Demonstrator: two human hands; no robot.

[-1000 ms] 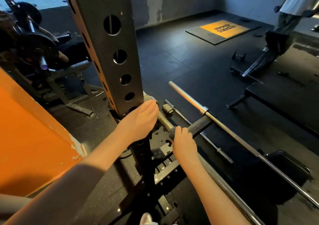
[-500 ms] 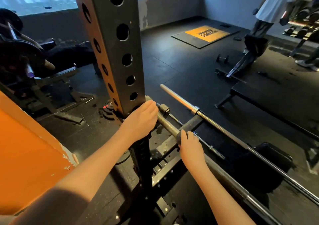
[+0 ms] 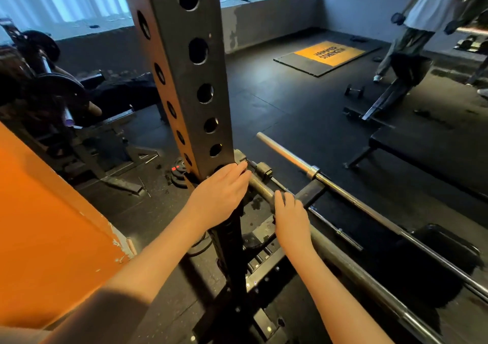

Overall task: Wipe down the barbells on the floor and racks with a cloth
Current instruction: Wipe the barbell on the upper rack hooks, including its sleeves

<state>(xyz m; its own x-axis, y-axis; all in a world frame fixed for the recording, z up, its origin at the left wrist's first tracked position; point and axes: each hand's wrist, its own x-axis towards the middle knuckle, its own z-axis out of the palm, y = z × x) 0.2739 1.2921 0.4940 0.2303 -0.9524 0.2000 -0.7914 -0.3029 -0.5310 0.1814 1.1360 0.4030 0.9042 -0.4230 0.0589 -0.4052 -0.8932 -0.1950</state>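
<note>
Two steel barbells lie low across the rack's black crossbar (image 3: pixel 311 194). The near barbell (image 3: pixel 356 272) runs from the rack upright (image 3: pixel 182 84) toward the lower right. My right hand (image 3: pixel 290 217) lies on top of it with the fingers curled over the bar beside the crossbar. Whether a cloth is under the palm is hidden. My left hand (image 3: pixel 219 195) grips the black perforated upright just left of the bar's end. The far barbell (image 3: pixel 369 206) lies parallel, untouched, its bright sleeve pointing up left.
An orange panel (image 3: pixel 39 224) fills the left. Small weight plates (image 3: pixel 179 172) lie behind the upright. A black bench (image 3: pixel 422 153) stands to the right, with a dumbbell (image 3: pixel 355 90) and an orange mat (image 3: pixel 327 53) beyond. A person (image 3: pixel 422 21) holding dumbbells stands at far right.
Both hands keep their places on the upright and the near bar. My view has lifted a little, and the person at the back has stepped further into view.
</note>
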